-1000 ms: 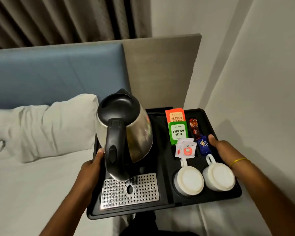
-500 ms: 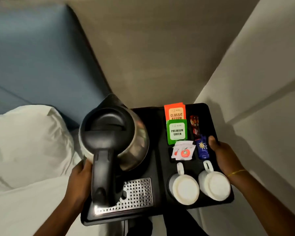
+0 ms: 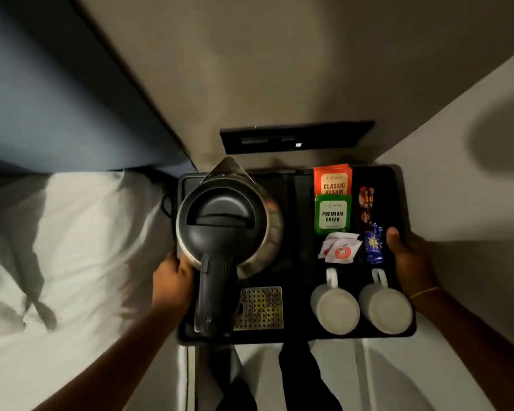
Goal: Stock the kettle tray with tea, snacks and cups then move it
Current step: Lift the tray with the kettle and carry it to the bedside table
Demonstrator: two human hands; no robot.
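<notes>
I hold a black kettle tray (image 3: 297,336) level, seen from above. My left hand (image 3: 172,280) grips its left edge and my right hand (image 3: 410,259) grips its right edge. A steel kettle (image 3: 229,229) with a black lid stands on the left half, above a perforated drip grille (image 3: 260,308). On the right half lie an orange tea packet (image 3: 333,180), a green tea packet (image 3: 333,213), white sachets (image 3: 340,247), a red-brown snack (image 3: 366,209) and a blue snack (image 3: 374,244). Two white cups (image 3: 335,307) (image 3: 385,308) sit upside down at the front.
A bed with white sheets and a pillow (image 3: 66,250) lies to the left, with a blue headboard (image 3: 51,90) behind it. A black wall panel (image 3: 294,137) sits just beyond the tray. A pale wall (image 3: 463,179) runs close along the right. My dark trouser legs (image 3: 297,378) show below the tray.
My view has tipped further down, so the tray now shows from directly above. The tray has come lower beside the bed, and the black wall panel has appeared. Both hands keep their grip.
</notes>
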